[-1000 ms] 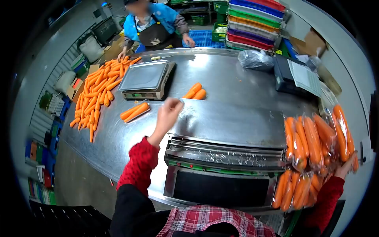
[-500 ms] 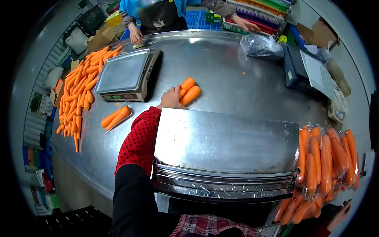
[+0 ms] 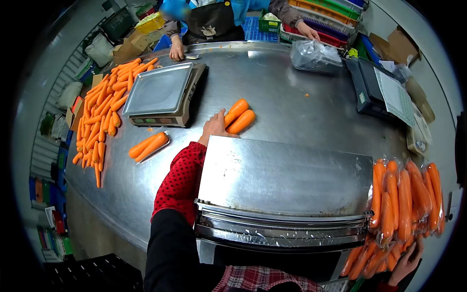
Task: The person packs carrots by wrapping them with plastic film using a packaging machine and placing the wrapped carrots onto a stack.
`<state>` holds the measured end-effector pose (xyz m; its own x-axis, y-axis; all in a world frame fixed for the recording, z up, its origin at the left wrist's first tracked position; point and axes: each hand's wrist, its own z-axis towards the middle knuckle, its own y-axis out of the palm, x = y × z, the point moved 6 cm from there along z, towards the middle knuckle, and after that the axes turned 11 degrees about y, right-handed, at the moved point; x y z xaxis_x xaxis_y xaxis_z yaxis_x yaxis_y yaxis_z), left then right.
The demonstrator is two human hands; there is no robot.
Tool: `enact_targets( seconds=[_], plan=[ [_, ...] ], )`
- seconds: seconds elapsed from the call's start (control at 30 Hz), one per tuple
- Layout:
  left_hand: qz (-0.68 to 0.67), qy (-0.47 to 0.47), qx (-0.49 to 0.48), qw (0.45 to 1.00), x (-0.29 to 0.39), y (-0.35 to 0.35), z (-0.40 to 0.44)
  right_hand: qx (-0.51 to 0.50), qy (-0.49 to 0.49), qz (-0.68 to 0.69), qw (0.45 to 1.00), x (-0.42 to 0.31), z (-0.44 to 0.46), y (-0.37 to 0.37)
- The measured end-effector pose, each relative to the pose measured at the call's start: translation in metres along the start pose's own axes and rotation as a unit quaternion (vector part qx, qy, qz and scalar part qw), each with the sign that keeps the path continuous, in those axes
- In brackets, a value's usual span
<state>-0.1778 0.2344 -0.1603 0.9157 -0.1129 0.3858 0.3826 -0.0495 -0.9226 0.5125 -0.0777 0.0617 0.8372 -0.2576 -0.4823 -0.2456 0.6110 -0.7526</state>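
My left hand (image 3: 215, 126) reaches out past the wrapping machine's metal top (image 3: 287, 177), its fingers and thumb closed around the near end of a bundle of carrots (image 3: 242, 117) on the steel table. At the lower right, my right hand (image 3: 406, 263) has its fingers apart, against the side of the stacked plastic-wrapped carrots (image 3: 404, 194). Another pair of carrots (image 3: 149, 146) lies on a tray left of my left forearm. Beyond it stands a weighing scale (image 3: 160, 90) with a bare metal pan.
Loose carrots (image 3: 99, 114) are heaped on the table's left side. A co-worker (image 3: 209, 22) stands across, one hand (image 3: 177, 50) at the table edge, the other near a clear plastic bag (image 3: 316, 56). A dark machine (image 3: 367, 87) with papers sits at the right, near stacked crates (image 3: 331, 22).
My right hand has moved left against the wrapped carrots. My left hand stays at the carrot bundle. The view has shifted slightly, and the co-worker's hand has come to the plastic bag.
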Motion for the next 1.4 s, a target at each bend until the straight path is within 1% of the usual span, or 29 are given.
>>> enact_targets(
  seconds=[0.03,0.07,0.1,0.17,0.23,0.3,0.33,0.37,0.43,0.5,0.53,0.57,0.6,0.63,0.7,0.77,0.83,0.87,0.9,0.97,1.03,1.1,1.13,1.2,1.23,1.27,1.33,1.37,1.4],
  plan=[
    [-0.005,-0.005,0.013,1.0,-0.001,0.0,0.001,0.002,-0.001,-0.013,1.0,0.002,0.001,0.003],
    [-0.009,-0.003,0.071,0.997,-0.001,-0.005,-0.002,0.002,-0.003,-0.009,1.0,-0.002,0.001,0.005],
    [-0.006,-0.004,0.073,0.997,-0.006,-0.004,-0.003,0.002,-0.001,-0.016,1.0,-0.006,-0.002,0.005],
    [-0.01,0.034,0.124,0.992,-0.021,-0.002,-0.005,0.0,0.001,-0.016,1.0,-0.027,-0.008,0.004],
    [0.085,0.121,0.212,0.966,-0.03,0.007,-0.019,0.022,-0.043,-0.084,0.995,-0.079,-0.012,0.004],
    [0.043,-0.001,0.205,0.978,-0.029,-0.002,-0.025,0.021,-0.054,-0.093,0.994,-0.096,-0.014,0.008],
    [0.084,0.036,0.326,0.941,-0.031,-0.015,-0.027,0.019,-0.07,-0.093,0.993,-0.096,-0.015,0.009],
    [0.058,0.066,0.426,0.901,-0.027,-0.043,-0.03,0.016,-0.085,-0.096,0.992,-0.095,-0.016,0.009],
    [0.131,0.001,0.443,0.887,-0.033,-0.098,-0.024,0.005,-0.08,-0.09,0.993,-0.096,-0.017,0.006],
    [0.203,-0.085,0.38,0.899,-0.061,-0.143,-0.006,-0.008,-0.07,-0.083,0.994,-0.1,-0.019,0.006],
    [0.208,-0.084,0.384,0.896,-0.078,-0.16,0.002,-0.011,-0.061,-0.092,0.994,-0.103,-0.021,0.008],
    [0.257,-0.116,0.349,0.894,-0.103,-0.167,0.012,-0.014,-0.052,-0.103,0.993,-0.104,-0.023,0.01],
    [0.302,-0.149,0.311,0.889,-0.126,-0.168,0.017,-0.014,-0.068,-0.108,0.992,-0.102,-0.025,0.011],
    [0.302,-0.149,0.313,0.888,-0.152,-0.162,0.019,-0.012,-0.069,-0.107,0.992,-0.105,-0.026,0.013],
    [0.311,-0.202,0.204,0.906,-0.197,-0.134,0.031,-0.012,-0.06,-0.106,0.993,-0.113,-0.028,0.013],
    [0.279,-0.211,0.207,0.914,-0.175,-0.134,0.021,-0.016,-0.08,-0.11,0.991,-0.125,-0.03,0.01],
    [0.272,-0.197,0.258,0.906,-0.155,-0.134,0.004,-0.035,-0.106,-0.112,0.987,-0.14,-0.033,0.009],
    [0.326,-0.133,0.349,0.869,-0.142,-0.132,-0.009,-0.032,-0.1,-0.105,0.989,-0.145,-0.034,0.008],
    [0.326,-0.145,0.346,0.868,-0.144,-0.123,-0.02,-0.028,-0.096,-0.097,0.99,-0.148,-0.033,0.007],
    [0.337,-0.018,0.429,0.838,-0.12,-0.117,-0.07,-0.03,-0.095,-0.086,0.991,-0.135,-0.033,0.005],
    [0.304,-0.005,0.401,0.864,-0.133,-0.103,-0.123,-0.011,-0.145,-0.06,0.987,-0.123,-0.032,0.006],
    [0.306,-0.032,0.32,0.896,-0.172,-0.096,-0.166,0.0,-0.15,-0.069,0.986,-0.127,-0.035,0.006],
    [0.274,-0.083,0.259,0.922,-0.197,-0.093,-0.182,-0.013,-0.142,-0.077,0.987,-0.133,-0.036,0.008],
    [0.249,-0.138,0.155,0.946,-0.243,-0.086,-0.207,-0.026,-0.137,-0.085,0.987,-0.146,-0.039,0.012],
    [0.249,-0.162,0.093,0.95,-0.259,-0.08,-0.213,-0.03,-0.148,-0.096,0.984,-0.151,-0.039,0.017],
    [0.244,-0.163,0.097,0.951,-0.262,-0.082,-0.21,-0.033,-0.16,-0.108,0.981,-0.159,-0.039,0.02],
    [0.247,-0.18,0.005,0.952,-0.27,-0.087,-0.196,-0.044,-0.179,-0.119,0.976,-0.189,-0.044,0.027],
    [0.238,-0.172,0.018,0.956,-0.267,-0.092,-0.191,-0.06,-0.195,-0.129,0.97,-0.203,-0.046,0.031],
    [0.235,-0.19,-0.03,0.953,-0.271,-0.095,-0.186,-0.076,-0.202,-0.14,0.966,-0.211,-0.048,0.034]
  ],
)
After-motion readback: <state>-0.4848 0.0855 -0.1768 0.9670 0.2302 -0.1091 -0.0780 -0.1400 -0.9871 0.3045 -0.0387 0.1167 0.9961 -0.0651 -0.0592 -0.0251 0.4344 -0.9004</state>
